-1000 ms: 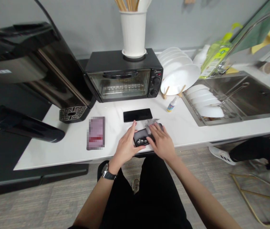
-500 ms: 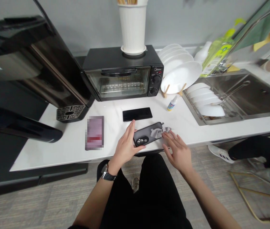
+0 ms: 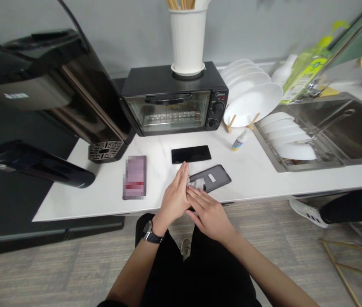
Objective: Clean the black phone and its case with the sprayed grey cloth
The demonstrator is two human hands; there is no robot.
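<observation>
A dark grey phone case [image 3: 219, 177] lies slanted on the counter near its front edge, with a small white label on it; I cannot tell whether a phone is inside. My left hand [image 3: 175, 197] grips its left end, fingers straight and together, thumb hidden. My right hand [image 3: 209, 213] presses a crumpled grey-white wipe [image 3: 197, 184] onto the left part of the case, its fingertips meeting my left palm. Both hands cover the camera end. Just behind lies a black phone [image 3: 191, 154], screen up. A small spray bottle [image 3: 239, 140] stands to the right.
A blurred-out purplish flat item [image 3: 135, 177] lies left. Behind stand a black toaster oven [image 3: 174, 113], a drinks machine [image 3: 81, 94] and white plates [image 3: 253, 104] in a rack. A dark bottle [image 3: 46, 166] is at far left. The sink [image 3: 354, 123] and another person's shoe [image 3: 307, 212] are right.
My right hand has slid left with the wipe, from the case's right end to its left part beside my left hand. The case's camera end is now covered. The view has shifted slightly.
</observation>
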